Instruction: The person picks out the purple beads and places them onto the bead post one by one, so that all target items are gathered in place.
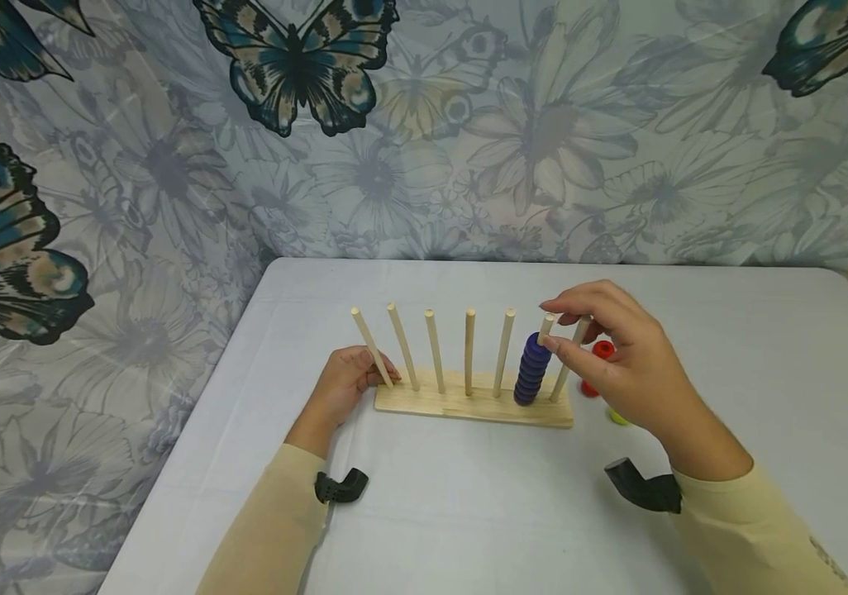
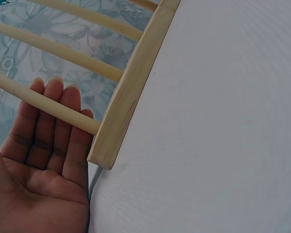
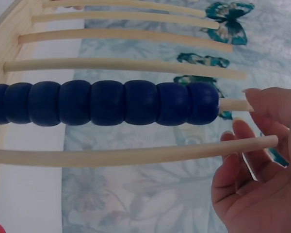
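Observation:
A wooden rack (image 1: 469, 405) with several upright pegs stands on the table. Blue-purple beads (image 1: 532, 369) fill most of the second peg from the right, its tip bare above them. In the right wrist view these blue beads (image 3: 106, 103) form a tight row. My right hand (image 1: 621, 355) is at that bare tip, thumb and fingertips around it with no bead between them; some fingers pass behind the bare end peg (image 3: 136, 156). My left hand (image 1: 345, 380) is at the rack's left end, its fingers (image 2: 53, 124) extended behind the leftmost peg (image 2: 48, 104).
Red beads (image 1: 603, 349) and a yellow-green bead (image 1: 619, 417) lie right of the rack, partly hidden by the right hand. White cloth (image 1: 469, 512) covers the table. Patterned fabric with butterflies (image 1: 293, 62) hangs behind it and along the left side.

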The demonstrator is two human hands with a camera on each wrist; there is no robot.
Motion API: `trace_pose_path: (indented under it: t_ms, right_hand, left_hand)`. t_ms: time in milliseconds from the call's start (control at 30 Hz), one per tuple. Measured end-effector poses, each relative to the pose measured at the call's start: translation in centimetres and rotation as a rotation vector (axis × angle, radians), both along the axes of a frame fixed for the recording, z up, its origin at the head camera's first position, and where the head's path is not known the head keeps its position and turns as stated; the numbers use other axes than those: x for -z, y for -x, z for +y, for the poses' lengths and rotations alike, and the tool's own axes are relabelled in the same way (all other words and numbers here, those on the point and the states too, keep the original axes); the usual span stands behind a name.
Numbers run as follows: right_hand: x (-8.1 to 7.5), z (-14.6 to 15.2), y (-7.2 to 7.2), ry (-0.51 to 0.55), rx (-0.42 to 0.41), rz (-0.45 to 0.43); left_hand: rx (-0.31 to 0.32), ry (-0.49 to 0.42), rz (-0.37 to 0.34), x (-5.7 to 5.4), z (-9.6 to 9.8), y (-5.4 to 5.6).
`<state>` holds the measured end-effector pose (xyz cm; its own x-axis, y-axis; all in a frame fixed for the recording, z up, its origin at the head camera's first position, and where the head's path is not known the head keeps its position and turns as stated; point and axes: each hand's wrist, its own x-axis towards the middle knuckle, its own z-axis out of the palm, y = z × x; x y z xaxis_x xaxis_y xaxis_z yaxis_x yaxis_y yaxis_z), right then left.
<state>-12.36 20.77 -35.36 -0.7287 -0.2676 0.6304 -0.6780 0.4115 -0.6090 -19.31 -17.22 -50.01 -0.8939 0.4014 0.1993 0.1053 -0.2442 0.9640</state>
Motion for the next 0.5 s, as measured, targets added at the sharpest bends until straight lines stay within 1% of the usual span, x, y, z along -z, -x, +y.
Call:
trace_pose_path:
  t_ms: [233,400,500]
  right_hand:
    - [0.3,0.9,0.1,-0.033,0.061,-0.003]
    - [0.6,1.5,0.1,-0.036,0.068,-0.014]
    - [0.7,1.7,0.1,-0.052,0.073,-0.033]
  left_hand:
    - [-0.005,-0.005,0.003,0.3,-0.1,0.0]
    - [0.024,-0.020,0.007,0.6,-0.2,-0.1]
    - [0.025,-0.021,0.006,0.6,-0.2,-0.3]
